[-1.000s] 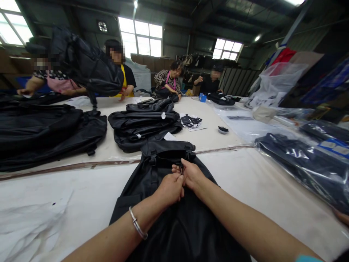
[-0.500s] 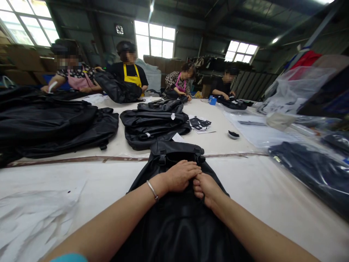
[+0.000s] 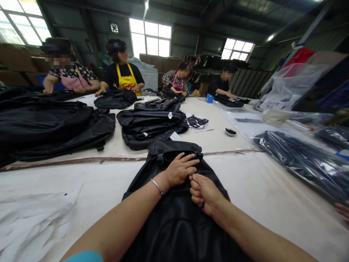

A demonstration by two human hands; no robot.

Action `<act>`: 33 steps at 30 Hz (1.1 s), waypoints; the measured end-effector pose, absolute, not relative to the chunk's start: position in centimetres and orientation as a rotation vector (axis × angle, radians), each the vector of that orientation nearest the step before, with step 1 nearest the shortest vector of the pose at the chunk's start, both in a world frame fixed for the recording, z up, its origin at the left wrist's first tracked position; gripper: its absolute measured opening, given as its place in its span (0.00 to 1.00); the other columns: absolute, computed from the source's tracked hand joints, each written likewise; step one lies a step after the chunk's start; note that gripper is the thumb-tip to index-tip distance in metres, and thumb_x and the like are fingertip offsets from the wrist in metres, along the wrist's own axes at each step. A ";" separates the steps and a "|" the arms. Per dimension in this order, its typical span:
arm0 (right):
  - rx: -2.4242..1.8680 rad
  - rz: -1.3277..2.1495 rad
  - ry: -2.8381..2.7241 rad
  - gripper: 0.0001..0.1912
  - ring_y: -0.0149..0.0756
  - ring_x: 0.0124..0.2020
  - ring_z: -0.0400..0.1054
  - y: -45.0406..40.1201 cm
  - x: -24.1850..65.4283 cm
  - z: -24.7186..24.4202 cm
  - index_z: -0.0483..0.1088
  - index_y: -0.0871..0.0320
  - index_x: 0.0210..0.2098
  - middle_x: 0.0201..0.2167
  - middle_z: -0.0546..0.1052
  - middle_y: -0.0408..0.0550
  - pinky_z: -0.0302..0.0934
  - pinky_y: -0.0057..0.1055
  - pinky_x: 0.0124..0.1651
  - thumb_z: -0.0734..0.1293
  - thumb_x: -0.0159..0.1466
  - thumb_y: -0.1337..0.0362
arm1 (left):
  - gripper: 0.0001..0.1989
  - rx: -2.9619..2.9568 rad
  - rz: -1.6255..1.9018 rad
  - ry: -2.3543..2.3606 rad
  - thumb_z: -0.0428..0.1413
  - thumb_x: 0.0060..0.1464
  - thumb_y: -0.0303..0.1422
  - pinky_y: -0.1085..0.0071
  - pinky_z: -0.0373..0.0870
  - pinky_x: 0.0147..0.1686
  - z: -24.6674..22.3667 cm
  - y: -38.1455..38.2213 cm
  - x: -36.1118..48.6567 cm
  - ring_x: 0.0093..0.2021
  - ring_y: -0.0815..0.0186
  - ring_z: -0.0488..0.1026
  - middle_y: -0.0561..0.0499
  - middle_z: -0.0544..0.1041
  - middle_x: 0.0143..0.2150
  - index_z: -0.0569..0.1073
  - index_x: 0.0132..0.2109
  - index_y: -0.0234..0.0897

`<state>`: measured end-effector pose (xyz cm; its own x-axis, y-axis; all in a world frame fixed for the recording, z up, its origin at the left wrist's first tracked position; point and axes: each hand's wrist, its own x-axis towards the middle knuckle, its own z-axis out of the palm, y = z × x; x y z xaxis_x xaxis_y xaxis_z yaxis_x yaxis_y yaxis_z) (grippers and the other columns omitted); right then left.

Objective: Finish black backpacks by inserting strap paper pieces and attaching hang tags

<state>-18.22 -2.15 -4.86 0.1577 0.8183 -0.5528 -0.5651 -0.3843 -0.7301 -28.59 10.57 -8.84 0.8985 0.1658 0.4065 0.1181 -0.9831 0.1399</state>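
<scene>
A black backpack lies on the table in front of me, its top end pointing away, with a buckle near the top flap. My left hand rests on its upper part, fingers spread and stretched out, a silver bangle on the wrist. Just right of it, my right hand is closed in a fist at the bag, thumb toward the left fingers. A short dark strap end sticks out below the right fist; the rest of it is hidden in the fingers.
Black bags are piled just beyond, and a larger heap lies left. Tags and a small dish lie right of the pile. Bagged dark goods lie right, with another person's hand near. Several co-workers stand across the table.
My left hand's fingers have spread apart, and my right fist has come slightly lower and left. Across the table, the co-worker in the yellow apron has lowered a black bag onto the table.
</scene>
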 end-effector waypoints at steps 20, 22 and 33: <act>-1.168 1.577 -0.236 0.12 0.19 0.13 0.37 -7.1 -19.0 -3.4 0.61 0.56 0.30 0.14 0.51 0.29 0.30 0.19 0.15 0.67 0.58 0.58 | 0.11 3.048 0.715 0.494 0.49 0.62 0.33 0.40 0.42 0.64 -10.2 12.7 -28.6 0.67 0.53 0.57 0.50 0.65 0.66 0.76 0.45 0.43; -1.173 1.571 -0.233 0.12 0.19 0.14 0.38 -7.0 -18.9 -3.8 0.61 0.56 0.29 0.14 0.52 0.30 0.31 0.19 0.15 0.68 0.57 0.58 | 0.11 3.032 0.676 0.536 0.51 0.60 0.29 0.39 0.46 0.63 -9.6 12.3 -28.7 0.67 0.51 0.55 0.50 0.62 0.67 0.77 0.45 0.44; -1.283 1.524 -0.310 0.09 0.24 0.17 0.60 -6.5 -19.5 -5.3 0.70 0.63 0.33 0.21 0.69 0.41 0.56 0.21 0.18 0.64 0.60 0.61 | 0.13 1.554 0.470 1.107 0.50 0.60 0.37 0.64 0.75 0.34 -7.3 6.6 -30.5 0.35 0.61 0.78 0.41 0.79 0.38 0.73 0.42 0.33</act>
